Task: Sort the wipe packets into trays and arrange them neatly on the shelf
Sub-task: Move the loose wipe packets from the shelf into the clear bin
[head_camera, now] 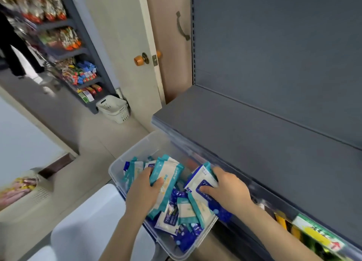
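A clear plastic bin (pixel 125 163) below the shelf edge holds several wipe packets, some teal and white, some dark blue. My left hand (pixel 144 190) grips a teal and white packet (pixel 166 176) lifted above the pile. My right hand (pixel 228 190) holds a blue and white packet (pixel 201 179) at the bin's right side, thumb on its blue label. A grey shelf board (pixel 254 133) lies bare above and to the right of the bin.
A white chair or stool (pixel 88 217) stands left of the bin. A cream door (pixel 121 35) with an orange knob is behind. A white basket (pixel 114 108) sits on the floor by a snack rack (pixel 64 45). A lower shelf holds packaged goods (pixel 313 235).
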